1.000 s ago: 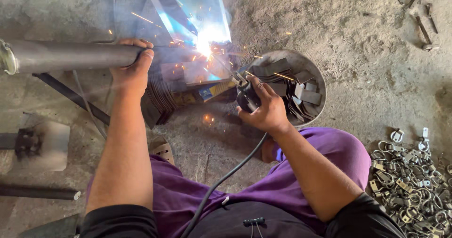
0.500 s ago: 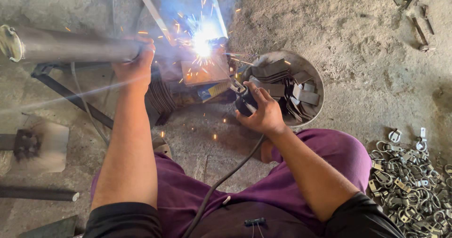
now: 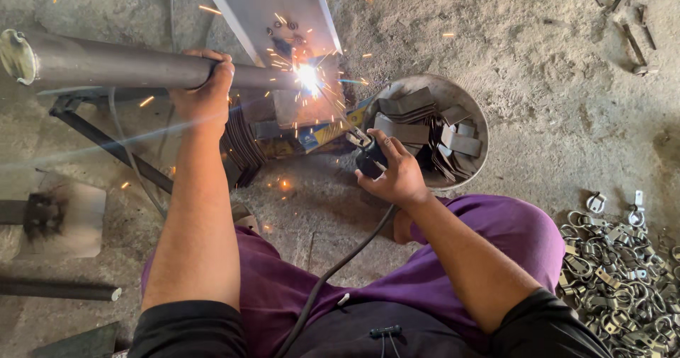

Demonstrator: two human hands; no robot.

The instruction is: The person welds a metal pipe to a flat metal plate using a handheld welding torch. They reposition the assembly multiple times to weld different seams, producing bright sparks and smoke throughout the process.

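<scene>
My left hand point(image 3: 205, 92) grips a long grey metal pipe point(image 3: 106, 64) that lies across a dark metal stand point(image 3: 106, 138). My right hand point(image 3: 397, 174) holds a black welding electrode holder point(image 3: 368, 158); its thin rod reaches up to a bright arc point(image 3: 308, 77) at the pipe's right end. Sparks fly from that spot. A grey flat metal plate point(image 3: 273, 11) stands tilted just behind the arc. A black cable point(image 3: 333, 273) runs from the holder down over my purple-trousered lap.
A round metal bowl point(image 3: 473, 106) holding several bent flat metal strips sits just right of my right hand. A heap of small metal clamps point(image 3: 623, 266) lies at the lower right. Another pipe point(image 3: 57, 288) and a metal plate piece point(image 3: 60, 213) lie at the left on the dirt floor.
The view has shifted, so pipe and arc now sit a bit lower and further right. The arc glare has shrunk to a small bright point. Both hands keep their grips.
</scene>
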